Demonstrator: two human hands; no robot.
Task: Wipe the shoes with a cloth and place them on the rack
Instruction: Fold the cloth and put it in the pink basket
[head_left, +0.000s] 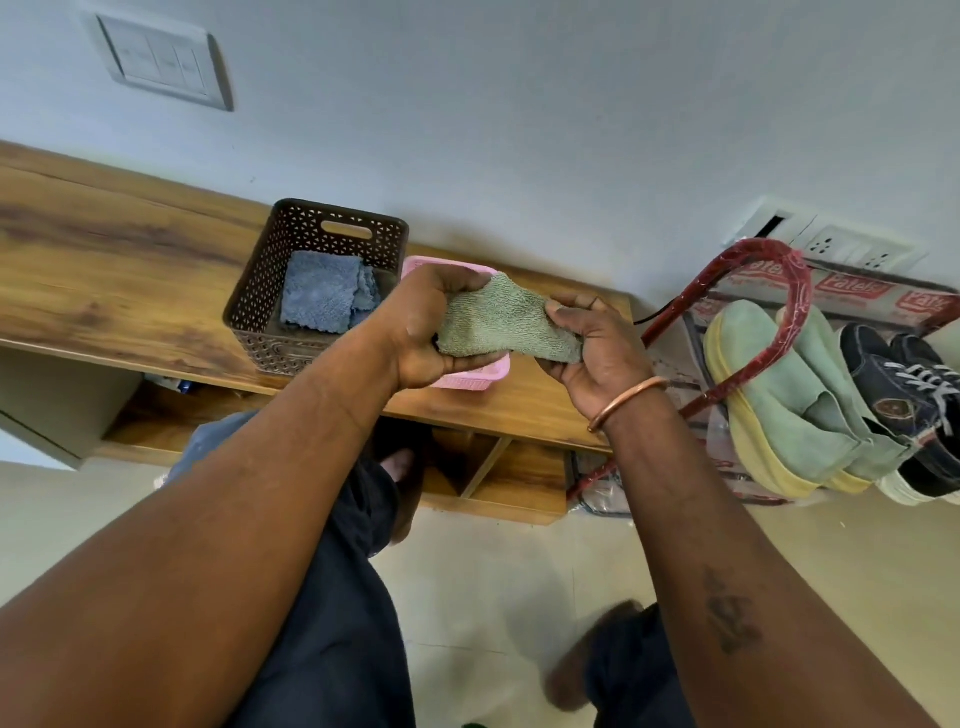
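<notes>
Both my hands hold a green cloth (498, 327) above a pink basket (467, 376) on the wooden bench. My left hand (421, 332) grips the cloth's left end. My right hand (597, 348), with a copper bangle at the wrist, pinches its right end. To the right, a red-framed rack (789, 291) carries a pair of light green shoes with yellow soles (779, 400) and a pair of dark blue laced sneakers (904, 395).
A brown perforated basket (270, 291) with a blue cloth (327, 296) inside stands left of the pink one on the wooden bench (114, 280). Wall sockets (852, 249) sit behind the rack. My legs and feet are on the tiled floor below.
</notes>
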